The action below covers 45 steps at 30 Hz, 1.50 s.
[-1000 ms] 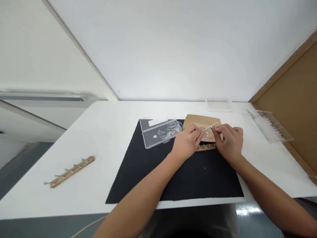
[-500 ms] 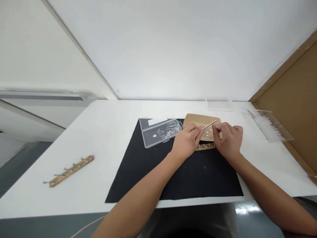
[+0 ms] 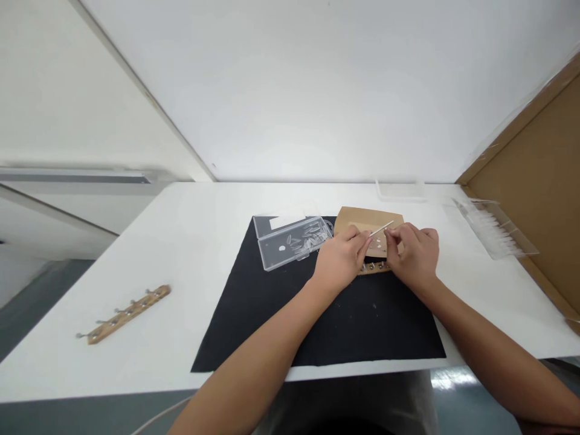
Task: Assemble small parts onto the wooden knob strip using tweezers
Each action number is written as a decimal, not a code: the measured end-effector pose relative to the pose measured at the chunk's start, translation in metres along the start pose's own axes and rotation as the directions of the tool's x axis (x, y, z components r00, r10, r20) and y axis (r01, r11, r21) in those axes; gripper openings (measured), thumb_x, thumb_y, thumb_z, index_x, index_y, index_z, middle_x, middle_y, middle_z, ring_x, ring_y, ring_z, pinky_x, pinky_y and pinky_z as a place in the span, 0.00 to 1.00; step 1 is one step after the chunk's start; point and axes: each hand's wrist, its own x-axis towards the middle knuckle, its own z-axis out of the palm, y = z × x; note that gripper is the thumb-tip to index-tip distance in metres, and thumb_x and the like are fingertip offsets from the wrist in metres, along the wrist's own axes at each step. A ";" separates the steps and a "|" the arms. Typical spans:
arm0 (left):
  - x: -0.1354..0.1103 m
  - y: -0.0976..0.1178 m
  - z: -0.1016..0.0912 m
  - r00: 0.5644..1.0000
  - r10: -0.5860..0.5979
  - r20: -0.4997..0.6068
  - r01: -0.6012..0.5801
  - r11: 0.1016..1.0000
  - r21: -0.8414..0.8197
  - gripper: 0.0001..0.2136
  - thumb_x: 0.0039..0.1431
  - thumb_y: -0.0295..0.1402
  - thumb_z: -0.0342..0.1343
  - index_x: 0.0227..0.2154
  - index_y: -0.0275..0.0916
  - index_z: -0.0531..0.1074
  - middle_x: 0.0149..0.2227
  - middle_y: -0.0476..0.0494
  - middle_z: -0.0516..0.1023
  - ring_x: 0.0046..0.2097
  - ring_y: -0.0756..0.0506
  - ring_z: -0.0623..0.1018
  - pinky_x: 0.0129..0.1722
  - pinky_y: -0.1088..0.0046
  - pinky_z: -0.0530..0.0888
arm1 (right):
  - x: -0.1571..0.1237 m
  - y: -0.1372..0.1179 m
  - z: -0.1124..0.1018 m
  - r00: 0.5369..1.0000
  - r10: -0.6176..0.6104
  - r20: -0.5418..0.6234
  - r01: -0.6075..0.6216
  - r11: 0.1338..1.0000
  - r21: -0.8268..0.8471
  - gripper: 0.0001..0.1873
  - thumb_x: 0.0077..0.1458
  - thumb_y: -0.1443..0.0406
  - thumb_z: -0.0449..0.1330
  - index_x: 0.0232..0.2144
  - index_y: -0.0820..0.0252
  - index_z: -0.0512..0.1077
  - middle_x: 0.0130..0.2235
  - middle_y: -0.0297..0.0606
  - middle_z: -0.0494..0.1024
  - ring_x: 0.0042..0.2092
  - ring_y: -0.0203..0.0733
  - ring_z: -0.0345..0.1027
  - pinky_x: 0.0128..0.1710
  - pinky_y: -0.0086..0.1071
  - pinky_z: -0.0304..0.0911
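Note:
My left hand (image 3: 341, 260) is closed in a pinch on a thin metal rod (image 3: 381, 229) that slants up to the right. My right hand (image 3: 414, 255) is closed too, its fingertips at the rod's upper end. Both hands hover over a wooden strip with metal pegs (image 3: 376, 267) and a brown card piece (image 3: 362, 217) on a black mat (image 3: 326, 320). What the right fingers hold, if anything, is too small to make out.
A clear plastic case (image 3: 290, 241) with small parts lies open left of my hands. Another wooden peg strip (image 3: 124, 314) lies at the white table's (image 3: 194, 229) left. A clear tray (image 3: 493, 229) sits at the right by a brown board (image 3: 539, 175).
My right hand has slid slightly left, closer to the left hand, and its fingertips have closed in on the rod's upper end. The left hand has barely moved.

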 end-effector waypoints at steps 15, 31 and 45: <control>-0.001 0.002 0.003 1.000 0.003 -0.014 -0.003 1.000 -0.020 0.15 0.77 0.36 0.48 0.46 0.39 0.80 0.36 0.43 0.79 0.37 0.47 0.80 0.36 0.73 0.74 | 0.001 0.001 0.002 0.998 0.057 0.037 -0.059 0.997 0.047 0.10 0.67 0.63 0.59 0.31 0.55 0.68 0.28 0.31 0.77 0.29 0.40 0.68 0.41 0.41 0.51; 0.000 0.003 0.005 1.000 -0.025 0.008 0.026 0.999 -0.037 0.15 0.77 0.36 0.48 0.46 0.39 0.80 0.36 0.43 0.79 0.36 0.47 0.80 0.36 0.72 0.74 | 0.002 -0.004 0.001 0.993 0.087 0.083 -0.092 0.993 0.069 0.10 0.65 0.63 0.61 0.30 0.55 0.68 0.28 0.31 0.79 0.30 0.41 0.70 0.40 0.41 0.52; 0.000 0.006 0.008 0.999 -0.043 0.011 0.043 0.999 0.010 0.17 0.77 0.38 0.46 0.42 0.40 0.81 0.34 0.44 0.78 0.33 0.47 0.78 0.32 0.72 0.71 | 0.002 -0.007 -0.001 0.987 0.054 0.149 -0.072 0.990 0.118 0.09 0.65 0.64 0.60 0.31 0.55 0.69 0.30 0.32 0.81 0.32 0.41 0.73 0.41 0.42 0.53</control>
